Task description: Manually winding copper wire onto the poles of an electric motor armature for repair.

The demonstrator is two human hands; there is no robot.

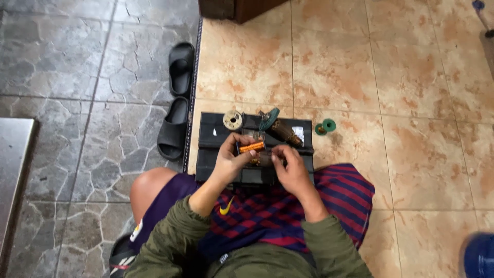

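I sit on the floor with a black mat (211, 154) in front of my knees. My left hand (230, 157) grips a small part wound with bright copper wire (251, 148), held over the mat. My right hand (292, 166) meets it from the right, its fingertips pinched at the part; whether they hold a wire strand is too small to tell. On the mat's far edge lie a motor armature with brown windings and a green fan (280, 129) and a round pale spool (232, 120).
A green reel (325, 126) lies on the beige tiles right of the mat. Two black slippers (177, 103) rest on the grey stone floor to the left. Dark wooden furniture (236, 7) stands at the top. A blue object (478, 255) sits at bottom right.
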